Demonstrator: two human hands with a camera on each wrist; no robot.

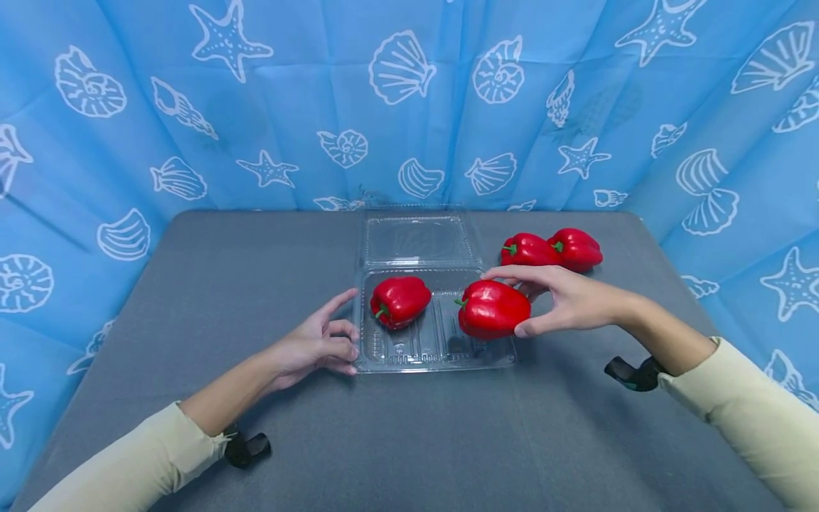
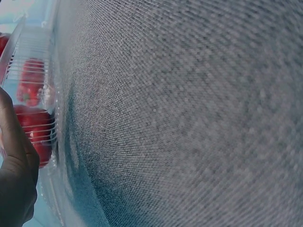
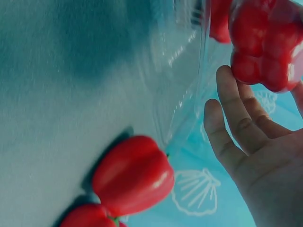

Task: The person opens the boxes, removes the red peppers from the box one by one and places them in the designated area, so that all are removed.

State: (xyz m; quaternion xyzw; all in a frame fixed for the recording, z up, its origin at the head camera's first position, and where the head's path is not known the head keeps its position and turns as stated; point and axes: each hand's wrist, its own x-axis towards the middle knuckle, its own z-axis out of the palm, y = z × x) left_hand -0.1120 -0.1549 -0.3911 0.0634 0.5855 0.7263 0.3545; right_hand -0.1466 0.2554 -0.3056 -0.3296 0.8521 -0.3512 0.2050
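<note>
A clear plastic clamshell container (image 1: 441, 355) lies with its lid folded back on the grey table. One red bell pepper (image 1: 400, 302) with a green stem sits in its left part. Above the right part, my right hand (image 1: 563, 295) holds another red bell pepper (image 1: 493, 310) between thumb and fingers; the right wrist view shows the lobed end of this pepper (image 3: 265, 42) at the fingertips. At the container's left wall, my left hand (image 1: 316, 345) touches the edge, one finger stretched out and the others loosely bent. The left wrist view catches only part of this hand (image 2: 16, 165).
Two more red bell peppers, a left one (image 1: 527, 250) and a right one (image 1: 576, 249), lie side by side behind my right hand. The open lid (image 1: 419, 238) extends toward a blue shell-patterned curtain (image 1: 435, 128) at the table's back edge.
</note>
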